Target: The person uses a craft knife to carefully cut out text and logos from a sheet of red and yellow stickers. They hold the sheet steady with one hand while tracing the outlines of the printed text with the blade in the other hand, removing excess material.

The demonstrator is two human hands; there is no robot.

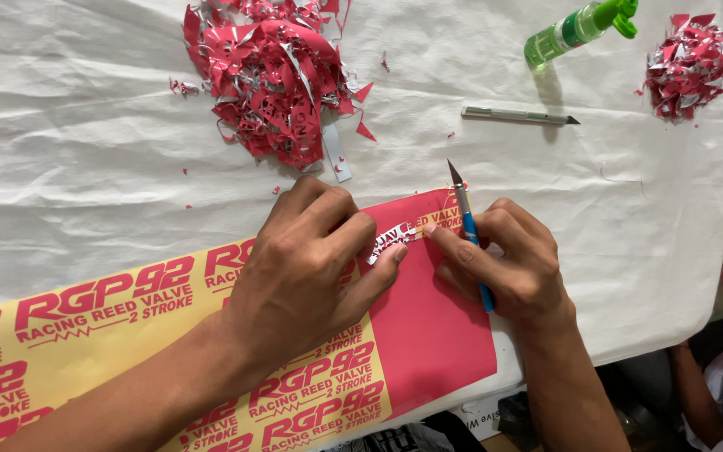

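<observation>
- Left hand (pixel 307 264) lies knuckles-up on the sticker sheet (pixel 211 335), thumb and forefinger pinched narrow on a small silvery-red scrap (pixel 392 239).
- Right hand (pixel 499 259) meets it from the other side, fingertip touching the same scrap; both hands hold it just above the sheet's red part.
- Right hand also grips a blue-handled craft knife (pixel 469 230), blade pointing up and away, off the sheet.
- Sheet: yellow with red lettering, plain red at its right end, lying on a creased white cloth (pixel 85 125).
- Big heap of red and silver offcuts (pixel 274 79) beyond the left hand; smaller heap (pixel 686 65) far right.
- Second knife (pixel 519 115), probably capless, lies near a green spray bottle (pixel 579 29).
</observation>
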